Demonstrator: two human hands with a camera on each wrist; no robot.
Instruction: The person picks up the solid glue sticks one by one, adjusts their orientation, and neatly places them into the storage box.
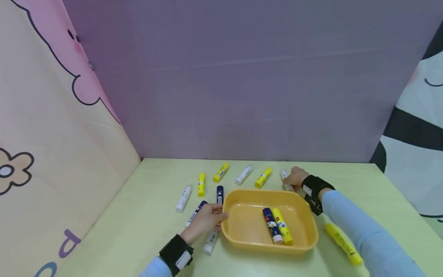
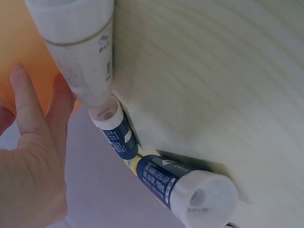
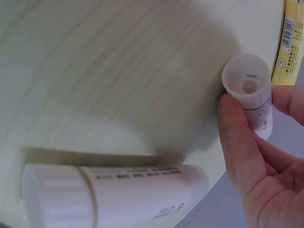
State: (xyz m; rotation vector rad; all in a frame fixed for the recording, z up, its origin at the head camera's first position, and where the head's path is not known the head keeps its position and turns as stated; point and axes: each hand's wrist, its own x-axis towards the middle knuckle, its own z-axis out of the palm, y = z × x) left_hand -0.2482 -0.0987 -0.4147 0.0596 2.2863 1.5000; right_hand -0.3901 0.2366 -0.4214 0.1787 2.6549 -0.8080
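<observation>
My left hand [image 1: 207, 218] holds the left rim of a yellow-orange plastic tray [image 1: 242, 246]. In the left wrist view its fingers [image 2: 29, 102] lie along the tray's outer wall. Inside the tray, a dark blue glue stick [image 1: 272, 225] and a yellow glue stick [image 1: 282, 227] lie side by side. Beyond the tray's far right corner, my right hand [image 1: 296, 177] pinches a white glue stick [image 3: 254, 90] between thumb and fingers, its hollow end facing the right wrist camera. A second white glue stick [image 3: 114, 194] lies near that hand in the same view.
Behind the tray, yellow glue sticks [image 1: 221, 172] and white ones [image 1: 243, 174] lie scattered. Around my left hand are dark blue glue sticks [image 1: 220, 194] and a white one [image 1: 210, 242]. A yellow one [image 1: 343, 244] lies beside my right sleeve. A grey-purple panel [image 1: 221, 96] backs the table.
</observation>
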